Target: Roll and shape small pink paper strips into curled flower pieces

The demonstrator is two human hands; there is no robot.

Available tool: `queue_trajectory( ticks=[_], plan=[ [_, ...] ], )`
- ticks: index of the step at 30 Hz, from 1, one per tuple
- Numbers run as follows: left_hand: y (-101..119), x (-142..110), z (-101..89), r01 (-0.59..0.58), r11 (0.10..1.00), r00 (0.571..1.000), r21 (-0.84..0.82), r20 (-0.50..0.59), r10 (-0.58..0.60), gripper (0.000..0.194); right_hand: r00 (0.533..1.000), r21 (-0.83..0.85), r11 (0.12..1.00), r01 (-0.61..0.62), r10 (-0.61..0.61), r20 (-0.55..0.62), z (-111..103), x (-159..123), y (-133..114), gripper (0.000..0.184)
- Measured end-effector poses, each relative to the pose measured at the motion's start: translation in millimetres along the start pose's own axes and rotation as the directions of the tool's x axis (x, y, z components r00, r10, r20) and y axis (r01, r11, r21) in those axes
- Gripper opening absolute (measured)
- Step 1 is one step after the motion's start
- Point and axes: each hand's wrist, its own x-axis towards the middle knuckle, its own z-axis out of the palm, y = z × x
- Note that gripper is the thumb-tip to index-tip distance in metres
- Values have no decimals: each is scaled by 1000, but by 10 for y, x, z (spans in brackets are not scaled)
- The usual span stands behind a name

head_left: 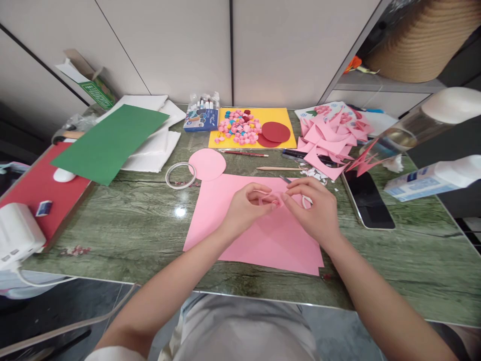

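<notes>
Both hands meet over a large pink paper sheet (263, 235) on the green marbled table (131, 220). My left hand (246, 208) and my right hand (313, 208) pinch a small pink paper strip (271, 201) between their fingertips, the strip curled into a tight coil. A pink paper circle (207, 164) lies just beyond the sheet's far left corner. Several small rolled paper flowers (238, 126) sit on a yellow sheet (280, 143) further back, beside dark red paper discs (275, 133).
A tape roll (181, 175) lies left of the pink circle. A green sheet (108, 140) and white papers (156, 145) are at the left. Pink offcuts (330, 135), a phone (367, 199), a glue bottle (436, 178), a pencil (278, 168) and a marker box (203, 114) are around.
</notes>
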Motion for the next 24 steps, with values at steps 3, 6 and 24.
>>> queue_trajectory(
  ticks=[3,6,24],
  plan=[
    [15,-3,3,-4,1000,1000,29,28,3,34,998,-17,998,53,-53,-14,20,-11,5,6],
    [10,-2,-12,9,1000,1000,15,15,-9,32,997,-8,997,76,-76,-16,24,-15,5,5],
    [-37,-2,2,12,982,997,-190,-71,-26,33,975,190,968,-167,134,177,70,-16,21,17]
  ],
)
